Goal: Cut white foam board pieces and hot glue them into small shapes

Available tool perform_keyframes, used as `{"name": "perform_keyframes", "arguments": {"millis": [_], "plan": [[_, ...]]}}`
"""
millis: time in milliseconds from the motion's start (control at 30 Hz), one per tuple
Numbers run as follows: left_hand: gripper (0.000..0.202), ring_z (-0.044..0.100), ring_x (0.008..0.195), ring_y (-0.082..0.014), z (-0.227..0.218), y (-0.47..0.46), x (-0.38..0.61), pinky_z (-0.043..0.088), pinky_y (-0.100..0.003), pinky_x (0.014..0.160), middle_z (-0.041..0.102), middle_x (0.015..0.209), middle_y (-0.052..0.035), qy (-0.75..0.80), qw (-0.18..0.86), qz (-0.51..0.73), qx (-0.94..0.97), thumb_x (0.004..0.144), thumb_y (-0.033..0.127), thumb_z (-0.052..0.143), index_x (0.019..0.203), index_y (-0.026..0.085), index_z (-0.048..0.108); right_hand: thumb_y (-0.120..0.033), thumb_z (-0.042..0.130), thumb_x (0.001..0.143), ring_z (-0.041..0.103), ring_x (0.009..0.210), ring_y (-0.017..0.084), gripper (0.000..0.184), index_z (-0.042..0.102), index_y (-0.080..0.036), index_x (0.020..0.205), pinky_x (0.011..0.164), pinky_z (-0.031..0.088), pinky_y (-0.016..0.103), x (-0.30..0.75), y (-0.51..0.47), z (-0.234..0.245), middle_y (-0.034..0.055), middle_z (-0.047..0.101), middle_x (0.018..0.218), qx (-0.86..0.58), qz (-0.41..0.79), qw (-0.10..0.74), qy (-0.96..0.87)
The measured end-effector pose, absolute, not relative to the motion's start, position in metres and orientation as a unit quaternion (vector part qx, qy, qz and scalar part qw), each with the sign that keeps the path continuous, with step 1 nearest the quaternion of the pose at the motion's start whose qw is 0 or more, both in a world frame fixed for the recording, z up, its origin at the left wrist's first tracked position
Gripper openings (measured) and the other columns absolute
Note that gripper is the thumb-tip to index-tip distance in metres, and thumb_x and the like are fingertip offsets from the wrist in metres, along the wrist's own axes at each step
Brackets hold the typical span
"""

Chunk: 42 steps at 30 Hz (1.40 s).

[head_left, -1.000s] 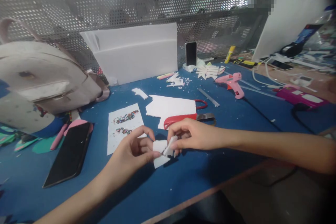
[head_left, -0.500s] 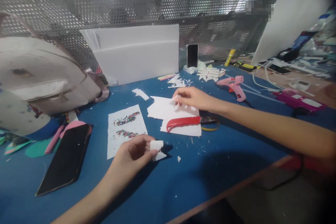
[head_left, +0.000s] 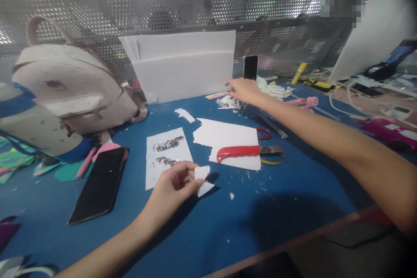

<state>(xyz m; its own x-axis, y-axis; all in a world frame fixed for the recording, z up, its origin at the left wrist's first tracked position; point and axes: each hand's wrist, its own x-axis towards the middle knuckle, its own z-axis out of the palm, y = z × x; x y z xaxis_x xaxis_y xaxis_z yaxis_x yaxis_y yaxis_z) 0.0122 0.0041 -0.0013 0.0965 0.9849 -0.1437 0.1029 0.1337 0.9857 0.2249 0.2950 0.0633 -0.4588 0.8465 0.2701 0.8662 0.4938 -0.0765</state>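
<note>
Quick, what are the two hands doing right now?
Left hand: closed, pinching a small white folded paper piece.
Right hand: reaching far over the small white paper scraps; whether it holds anything cannot be told.

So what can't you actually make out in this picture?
- Head view: whether the right hand grips anything; its fingertips cover the white scraps.
- Full shape of the white piece; the left hand covers part.
- Glitter on the paper: too small.
- Behind the mesh wall: blurred.
</note>
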Motion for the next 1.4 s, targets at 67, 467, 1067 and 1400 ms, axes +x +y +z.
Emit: {"name": "perform_keyframes", "arguments": {"millis": [67,467,1067,1400], "plan": [[0.026,0.050,0.062,-0.0095,-0.001,0.005,0.011,0.039,-0.024,0.062,0.054,0.070,0.0030,0.528,0.540,0.416,0.506,0.081,0.033,0.069,0.097,0.015,0.058,-0.029,0.053,0.090,0.060,0.096,0.028,0.026,0.069,-0.017,0.107,0.071,0.038,0.034,0.227,0.280,0.065,0.0121,0.070,0.100,-0.487,-0.055,0.148,-0.859],[0.027,0.054,0.066,-0.0110,-0.001,0.006,0.012,0.043,-0.023,0.062,0.057,0.075,0.0015,0.524,0.521,0.403,0.540,0.084,0.029,0.066,0.108,0.018,0.059,-0.048,0.050,0.092,0.060,0.082,0.020,0.032,0.067,-0.022,0.092,0.064,0.034,0.029,0.255,0.154,0.069,0.0051,0.069,0.095,-0.298,0.113,0.061,-0.946],[0.029,0.059,0.110,-0.0217,0.015,-0.004,0.000,0.049,-0.038,0.092,0.061,0.123,-0.0083,0.431,0.157,0.206,0.865,0.097,0.012,0.042,0.118,0.022,0.059,-0.040,0.060,0.089,0.058,0.067,0.013,0.024,0.053,-0.021,0.102,0.055,0.041,0.025,0.279,0.119,0.079,0.0004,0.063,0.084,-0.312,0.359,0.246,-0.844],[0.016,0.062,0.091,-0.0207,-0.002,-0.022,0.002,0.053,-0.034,0.076,0.065,0.108,-0.0077,0.420,0.110,0.209,0.876,0.096,0.016,0.049,0.107,0.019,0.061,-0.019,0.059,0.090,0.065,0.090,0.016,0.015,0.050,-0.017,0.103,0.070,0.054,0.026,0.266,0.097,0.034,0.0106,0.063,0.110,-0.136,0.625,0.235,-0.732]]}}
